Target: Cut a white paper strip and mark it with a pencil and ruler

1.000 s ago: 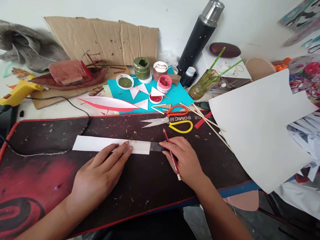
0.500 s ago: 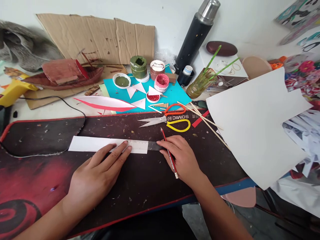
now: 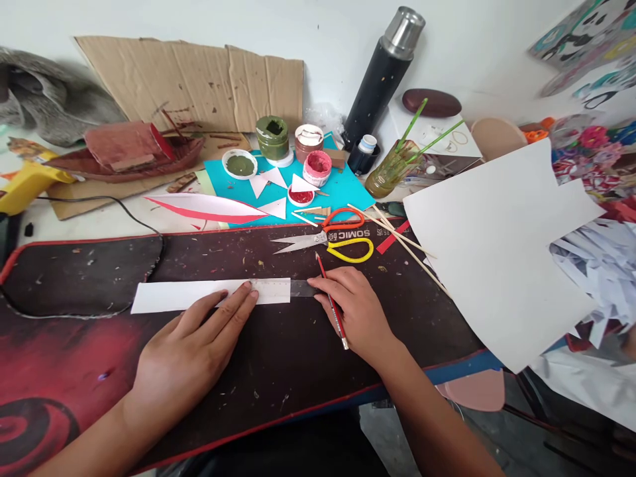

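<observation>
A white paper strip [image 3: 173, 296] lies crosswise on the dark mat. My left hand [image 3: 193, 351] rests on it, fingers stretched out flat, the tips pressing a clear ruler [image 3: 299, 288] against the paper. The ruler sticks out past the strip's right end. There, my right hand [image 3: 352, 308] pinches the ruler's end between thumb and forefinger. The same hand also holds a red pencil [image 3: 330, 291], its sharp tip pointing away from me and off the paper. Just beyond lie scissors [image 3: 320, 237] with one orange and one yellow handle, blades pointing left.
Paint jars [image 3: 273, 139] stand on a blue sheet [image 3: 348, 189] at the back. A brown model boat [image 3: 124, 152] and a yellow tool [image 3: 34, 175] with a black cord are at left. A large white sheet [image 3: 497, 252], thin sticks [image 3: 407, 242] and a black flask [image 3: 380, 83] occupy the right.
The paper strip has turned slightly, its left end coming nearer to me. Both hands keep their hold, and the whole view has shifted a little.
</observation>
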`<state>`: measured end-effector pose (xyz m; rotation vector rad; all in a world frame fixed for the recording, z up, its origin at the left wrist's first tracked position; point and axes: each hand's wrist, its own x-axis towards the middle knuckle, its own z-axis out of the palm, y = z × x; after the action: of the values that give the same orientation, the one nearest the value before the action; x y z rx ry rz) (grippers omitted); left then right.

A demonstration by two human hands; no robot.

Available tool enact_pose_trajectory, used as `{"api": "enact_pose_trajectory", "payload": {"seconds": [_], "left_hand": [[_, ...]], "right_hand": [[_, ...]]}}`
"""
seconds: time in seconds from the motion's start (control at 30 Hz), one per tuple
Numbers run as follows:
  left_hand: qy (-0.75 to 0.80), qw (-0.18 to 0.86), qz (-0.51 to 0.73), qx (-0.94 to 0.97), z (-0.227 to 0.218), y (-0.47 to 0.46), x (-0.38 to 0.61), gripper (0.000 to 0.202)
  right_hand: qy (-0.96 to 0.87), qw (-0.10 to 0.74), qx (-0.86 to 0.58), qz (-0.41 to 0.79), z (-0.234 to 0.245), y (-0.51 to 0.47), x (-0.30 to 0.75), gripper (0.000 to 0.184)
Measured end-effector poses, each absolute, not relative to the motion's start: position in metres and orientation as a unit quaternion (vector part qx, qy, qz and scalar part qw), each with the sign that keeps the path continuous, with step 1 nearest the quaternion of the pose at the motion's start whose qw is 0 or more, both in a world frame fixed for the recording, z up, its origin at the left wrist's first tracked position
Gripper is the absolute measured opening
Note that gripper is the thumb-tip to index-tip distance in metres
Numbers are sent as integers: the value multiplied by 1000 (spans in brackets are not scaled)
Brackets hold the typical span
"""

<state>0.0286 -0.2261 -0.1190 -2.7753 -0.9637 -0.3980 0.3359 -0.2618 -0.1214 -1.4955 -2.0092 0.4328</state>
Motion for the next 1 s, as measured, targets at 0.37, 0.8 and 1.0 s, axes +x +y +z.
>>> {"api": "enact_pose_trajectory", "payload": {"seconds": [0.37, 0.8, 1.0], "left_hand": [[-316, 75, -125, -938, -117, -224, 29, 82], [-324, 79, -154, -930, -112, -220, 32, 70], [-315, 73, -156, -933, -119, -221, 27, 76]], "right_hand": [[-746, 302, -575, 149, -122, -264, 340, 23], [-773, 285, -547, 148, -123, -256, 335, 23], [-790, 281, -527, 141, -123, -249, 336, 23]]}}
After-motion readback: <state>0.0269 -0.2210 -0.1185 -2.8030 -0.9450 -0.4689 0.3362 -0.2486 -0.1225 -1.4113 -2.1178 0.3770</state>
